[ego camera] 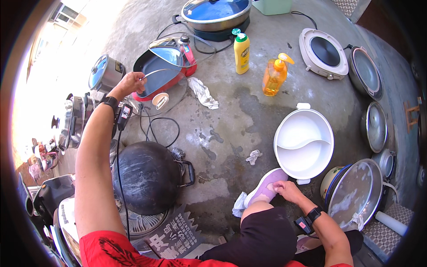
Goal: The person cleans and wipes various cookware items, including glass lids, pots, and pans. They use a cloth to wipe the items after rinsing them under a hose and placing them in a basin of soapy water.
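Note:
My left hand (137, 81) pinches the rim of a round clear glass lid (178, 97) with a cream knob. The lid is tilted beside a red electric pan (156, 78) with a dark inside. Another glass lid (168, 55) with a black knob rests on that pan. My right hand (289, 191) hangs by my purple shoe (267, 183), fingers curled together with nothing visible in them. Just beyond the shoe sits a white pot (303, 128), split inside by a curved divider. A large metal basin (357, 190) with suds and a cloth (358, 221) stands to its right.
A yellow cleaner bottle (242, 55) and an orange pump bottle (275, 76) stand ahead. White cloths (203, 93) lie on wet concrete. A black wok (146, 178) sits left, near loose cables (163, 118). An electric hotplate (325, 53) and metal bowls (376, 126) line the right.

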Available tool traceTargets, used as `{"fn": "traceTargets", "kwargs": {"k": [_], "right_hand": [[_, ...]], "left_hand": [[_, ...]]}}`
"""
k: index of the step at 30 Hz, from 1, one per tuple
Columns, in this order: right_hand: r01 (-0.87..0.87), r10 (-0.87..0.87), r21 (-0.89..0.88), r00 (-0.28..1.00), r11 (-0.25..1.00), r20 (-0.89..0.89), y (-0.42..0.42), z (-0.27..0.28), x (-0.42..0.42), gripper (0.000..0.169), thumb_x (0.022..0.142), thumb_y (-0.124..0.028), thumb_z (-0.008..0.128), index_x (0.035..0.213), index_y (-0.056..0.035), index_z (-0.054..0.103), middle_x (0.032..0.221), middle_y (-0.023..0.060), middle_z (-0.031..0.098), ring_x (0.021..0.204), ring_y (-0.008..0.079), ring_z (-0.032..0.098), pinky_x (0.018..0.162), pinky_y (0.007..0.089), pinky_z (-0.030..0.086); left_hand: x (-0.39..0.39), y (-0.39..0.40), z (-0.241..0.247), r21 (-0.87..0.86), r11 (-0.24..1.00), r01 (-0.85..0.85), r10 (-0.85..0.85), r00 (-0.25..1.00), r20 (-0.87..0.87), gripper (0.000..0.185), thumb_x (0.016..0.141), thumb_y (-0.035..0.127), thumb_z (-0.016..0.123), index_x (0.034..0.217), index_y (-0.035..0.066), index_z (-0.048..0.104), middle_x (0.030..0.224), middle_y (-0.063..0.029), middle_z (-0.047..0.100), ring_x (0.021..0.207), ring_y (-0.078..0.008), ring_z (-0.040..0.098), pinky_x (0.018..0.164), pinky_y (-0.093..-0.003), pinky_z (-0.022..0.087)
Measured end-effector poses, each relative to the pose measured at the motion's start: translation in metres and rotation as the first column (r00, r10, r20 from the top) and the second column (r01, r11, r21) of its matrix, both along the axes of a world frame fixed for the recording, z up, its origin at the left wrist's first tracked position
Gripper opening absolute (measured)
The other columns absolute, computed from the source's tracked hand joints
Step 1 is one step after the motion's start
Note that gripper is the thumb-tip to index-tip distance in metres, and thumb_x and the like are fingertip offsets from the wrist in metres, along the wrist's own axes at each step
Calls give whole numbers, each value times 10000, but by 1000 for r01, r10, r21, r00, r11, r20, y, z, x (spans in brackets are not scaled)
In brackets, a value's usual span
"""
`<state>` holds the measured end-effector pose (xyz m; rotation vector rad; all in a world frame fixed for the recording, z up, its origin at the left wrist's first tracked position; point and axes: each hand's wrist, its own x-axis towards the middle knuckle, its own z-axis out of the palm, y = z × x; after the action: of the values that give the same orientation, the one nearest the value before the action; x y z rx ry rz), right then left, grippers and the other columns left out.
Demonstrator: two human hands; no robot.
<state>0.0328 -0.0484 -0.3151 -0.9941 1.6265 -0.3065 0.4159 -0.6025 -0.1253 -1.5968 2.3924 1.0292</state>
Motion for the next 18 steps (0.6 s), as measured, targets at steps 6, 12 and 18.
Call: {"fn": "traceTargets", "kwargs": {"k": [6, 12, 18], "right_hand": [[38, -38, -4, 999, 999, 3, 1, -4, 1, 290, 842, -186, 580, 1061, -3, 633, 830, 120, 669, 718, 161, 619, 692, 296, 490], [0, 0, -9, 1000, 1000, 1, -6, 8, 2, 279, 827, -163, 565, 1048, -9, 634, 922, 205, 656, 873, 309, 644, 791, 360, 486], [20, -24, -169, 999, 985, -23, -18, 35, -16, 283, 817, -139, 572, 1060, -4, 627, 969, 181, 658, 895, 281, 637, 809, 350, 485]], "left_hand": [[1, 3, -5, -28, 998, -63, 61, 997, -51, 136, 887, 168, 540, 851, 42, 573, 685, -47, 620, 593, -123, 615, 553, -253, 505], [-1, 29, 2, 103, 995, -19, 33, 990, -134, 140, 899, 147, 528, 829, 27, 544, 697, -70, 638, 584, -123, 619, 509, -244, 495], [-51, 86, 87, 249, 964, 90, -36, 976, -215, 133, 929, 149, 512, 842, 54, 546, 762, -68, 654, 690, -124, 650, 617, -227, 525]]}}
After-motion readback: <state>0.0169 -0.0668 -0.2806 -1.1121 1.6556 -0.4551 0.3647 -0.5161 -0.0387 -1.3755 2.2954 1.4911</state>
